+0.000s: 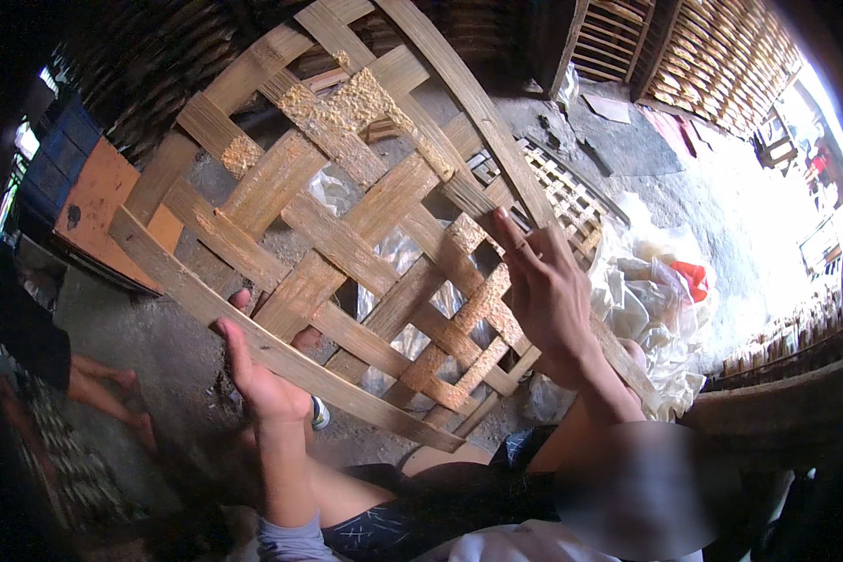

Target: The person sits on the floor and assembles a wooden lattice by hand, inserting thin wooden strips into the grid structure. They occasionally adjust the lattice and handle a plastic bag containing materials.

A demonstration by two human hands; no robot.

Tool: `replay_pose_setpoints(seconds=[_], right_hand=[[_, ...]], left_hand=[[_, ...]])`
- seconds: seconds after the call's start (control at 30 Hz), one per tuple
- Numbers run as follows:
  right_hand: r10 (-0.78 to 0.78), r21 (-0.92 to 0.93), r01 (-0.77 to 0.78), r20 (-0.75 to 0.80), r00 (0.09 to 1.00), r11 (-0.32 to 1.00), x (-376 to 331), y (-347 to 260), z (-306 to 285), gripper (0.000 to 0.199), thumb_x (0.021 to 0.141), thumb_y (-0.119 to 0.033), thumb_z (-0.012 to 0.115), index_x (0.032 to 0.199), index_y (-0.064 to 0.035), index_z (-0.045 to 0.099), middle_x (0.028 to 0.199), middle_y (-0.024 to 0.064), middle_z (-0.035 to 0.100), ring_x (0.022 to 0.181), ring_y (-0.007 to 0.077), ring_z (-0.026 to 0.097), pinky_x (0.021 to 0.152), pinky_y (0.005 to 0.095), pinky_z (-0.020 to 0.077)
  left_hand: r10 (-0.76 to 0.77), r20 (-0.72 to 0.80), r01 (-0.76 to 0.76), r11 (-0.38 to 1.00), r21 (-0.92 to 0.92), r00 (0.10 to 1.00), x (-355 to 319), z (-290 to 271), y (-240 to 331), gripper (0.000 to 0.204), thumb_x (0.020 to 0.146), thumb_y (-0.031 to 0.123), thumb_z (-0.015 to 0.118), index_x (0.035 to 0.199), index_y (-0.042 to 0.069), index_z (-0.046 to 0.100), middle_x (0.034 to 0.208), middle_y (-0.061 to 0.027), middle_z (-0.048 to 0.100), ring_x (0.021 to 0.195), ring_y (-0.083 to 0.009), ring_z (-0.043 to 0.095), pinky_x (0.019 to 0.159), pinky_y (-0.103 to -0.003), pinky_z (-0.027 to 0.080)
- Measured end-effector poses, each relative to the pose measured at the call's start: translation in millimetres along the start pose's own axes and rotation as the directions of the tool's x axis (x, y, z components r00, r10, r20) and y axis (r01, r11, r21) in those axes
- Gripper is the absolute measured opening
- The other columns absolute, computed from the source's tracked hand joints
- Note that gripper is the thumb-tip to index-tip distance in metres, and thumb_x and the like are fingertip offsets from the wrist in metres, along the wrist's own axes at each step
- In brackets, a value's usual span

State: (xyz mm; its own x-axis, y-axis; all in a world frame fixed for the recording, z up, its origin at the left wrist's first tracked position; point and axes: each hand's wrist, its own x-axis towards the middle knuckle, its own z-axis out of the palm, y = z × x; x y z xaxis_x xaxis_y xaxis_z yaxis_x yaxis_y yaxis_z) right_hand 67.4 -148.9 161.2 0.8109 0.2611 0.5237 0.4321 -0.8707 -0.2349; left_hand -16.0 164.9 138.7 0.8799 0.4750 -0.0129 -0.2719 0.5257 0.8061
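A large open-weave bamboo panel (pixel 361 220) stands tilted in front of me, its flat strips crossing in a lattice with a thin rim on either side. Crumbly yellowish crust clings to several strips, mostly at the top and lower right. My left hand (pixel 270 389) grips the near left rim, thumb on my side and fingers partly hidden behind. On the right part of the weave lies my right hand (pixel 551 300), fingers stretched out and the fingertips touching the strips. Its thumb is not clearly visible.
Crumpled clear and white plastic bags (pixel 651 290) lie on the floor at right, beside another woven piece (pixel 567 192). An orange-brown board (pixel 103 211) stands at left. Another person's bare legs (pixel 108 393) show at the far left. Slatted panels (pixel 721 66) stand at the back right.
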Motion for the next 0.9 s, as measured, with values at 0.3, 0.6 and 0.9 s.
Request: replay_pose_setpoints(seconds=[0.3,0.6,0.9], right_hand=[[0.010,0.029,-0.008,-0.041,0.999,1.000,23,-11,-5,0.071,0.092,-0.006,0.062,0.158,-0.0299,0.050,0.103,0.0102,0.059,0.080,0.0274,0.068,0.062,0.0409,0.0529],[0.035,0.036,-0.035,-0.009,0.999,0.999,30,-12,-14,0.062,0.097,-0.006,0.058,0.156,-0.0251,0.053,0.101,0.0091,0.060,0.080,0.0247,0.068,0.064,0.0387,0.0538],[0.077,0.076,-0.079,0.031,0.997,0.994,27,-20,-20,0.059,0.098,-0.009,0.059,0.154,-0.0249,0.053,0.102,0.0099,0.061,0.082,0.0263,0.070,0.065,0.0412,0.0541]], left_hand=[[-0.060,0.010,0.060,0.998,0.004,0.998,2,-1,-2,0.055,0.106,0.063,0.048,0.138,0.019,0.049,0.138,-0.0158,0.058,0.121,-0.0330,0.064,0.086,-0.052,0.064],[-0.020,0.214,0.008,0.998,0.056,0.977,1,-9,1,0.051,0.106,0.063,0.048,0.133,0.020,0.048,0.143,-0.0136,0.055,0.128,-0.0326,0.057,0.096,-0.051,0.055],[0.044,0.237,-0.065,0.995,0.080,0.971,-2,-2,-3,0.052,0.107,0.058,0.051,0.129,0.012,0.048,0.134,-0.0195,0.063,0.116,-0.0321,0.066,0.089,-0.050,0.062]])
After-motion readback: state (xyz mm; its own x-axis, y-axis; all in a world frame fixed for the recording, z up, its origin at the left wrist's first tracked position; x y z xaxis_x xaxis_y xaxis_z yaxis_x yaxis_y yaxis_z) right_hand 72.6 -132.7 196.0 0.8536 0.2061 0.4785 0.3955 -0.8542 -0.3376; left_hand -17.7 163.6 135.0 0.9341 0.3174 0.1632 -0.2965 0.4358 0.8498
